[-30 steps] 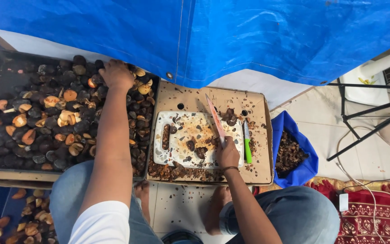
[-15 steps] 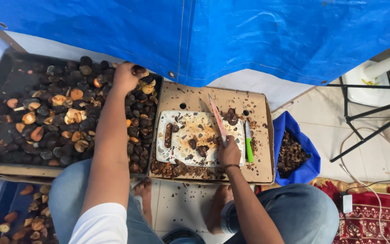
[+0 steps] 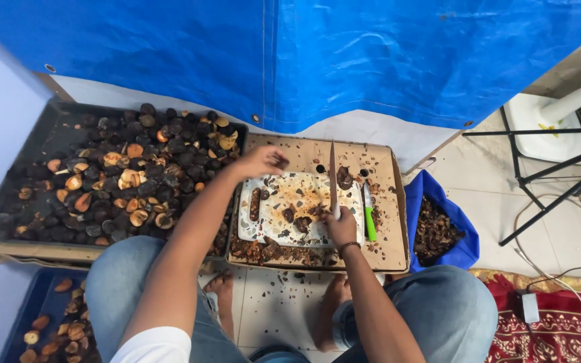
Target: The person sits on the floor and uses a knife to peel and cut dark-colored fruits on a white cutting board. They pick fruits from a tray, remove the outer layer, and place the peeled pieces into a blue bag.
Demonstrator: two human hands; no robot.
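While right hand (image 3: pixel 339 227) grips knife (image 3: pixel 332 176) upright over cutting board (image 3: pixel 272 232), left hand (image 3: pixel 261 161) carries a dark nut (image 3: pixel 278 160) boardward.

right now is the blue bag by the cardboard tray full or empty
Partly full: the open blue bag shows a heap of brown bits inside, below its rim.

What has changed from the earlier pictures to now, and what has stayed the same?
The left hand left the large black tray of dark round nuts and moved right to the white cutting board, apparently carrying a dark nut. The right hand stayed at the board's near right corner, gripping the long knife, which now stands straighter. The green-handled knife and blue bag of shells did not move.
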